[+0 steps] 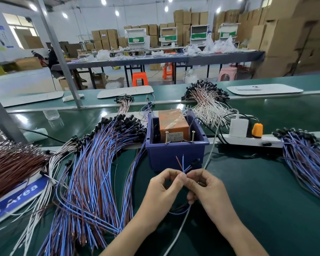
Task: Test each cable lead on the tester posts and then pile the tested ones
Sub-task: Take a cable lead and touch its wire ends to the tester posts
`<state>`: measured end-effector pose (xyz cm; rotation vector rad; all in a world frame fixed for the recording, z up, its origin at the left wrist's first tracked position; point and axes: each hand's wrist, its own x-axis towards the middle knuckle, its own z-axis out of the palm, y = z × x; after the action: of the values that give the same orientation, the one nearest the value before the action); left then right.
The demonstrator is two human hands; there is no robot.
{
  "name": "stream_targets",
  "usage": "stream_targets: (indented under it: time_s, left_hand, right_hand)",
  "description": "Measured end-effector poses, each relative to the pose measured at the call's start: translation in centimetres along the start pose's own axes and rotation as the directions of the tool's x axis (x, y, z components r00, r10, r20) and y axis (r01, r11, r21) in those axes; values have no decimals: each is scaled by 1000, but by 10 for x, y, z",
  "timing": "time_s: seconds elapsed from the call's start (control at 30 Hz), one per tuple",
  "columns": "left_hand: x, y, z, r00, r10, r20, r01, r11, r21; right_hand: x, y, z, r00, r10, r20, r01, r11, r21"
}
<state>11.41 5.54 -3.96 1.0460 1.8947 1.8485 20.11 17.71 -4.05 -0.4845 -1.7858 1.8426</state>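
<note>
Left hand (162, 185), right hand (207, 189): fingers (174, 173) of both pinch one lead (183, 164), bare ends up, short of posts (193, 136). Untested yet. Big pile (100, 172) left, smaller pile (307, 161) right; probably much remains.

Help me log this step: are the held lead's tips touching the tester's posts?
No: the left hand and right hand pinch the lead, its tips clear of the posts, before the blue box.

Left hand (162, 190) and right hand (206, 189) meet, fingers (181, 177) pinching together.
</note>
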Motion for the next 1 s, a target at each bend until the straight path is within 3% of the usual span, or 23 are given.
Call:
stream_targets:
  time_s: [0.37, 0.47, 0.67, 1.0]
  left_hand:
    - [2, -5, 0, 999, 18, -42, -18, 1000, 1]
    - [4, -6, -1, 997, -8, -80, 8, 1000, 0]
    - [7, -2, -3, 985, -174, -15, 166, 956, -244]
    - [14, -2, -9, 947, -318, -50, 244, 810, -533]
  right_hand:
    - [0, 5, 0, 998, -35, 49, 37, 999, -36]
    - [-1, 0, -1, 998, -62, -2, 62, 998, 21]
    - [3, -5, -9, 990, 21, -136, 8, 977, 213]
    - [11, 1, -11, 991, 123, -58, -91, 916, 391]
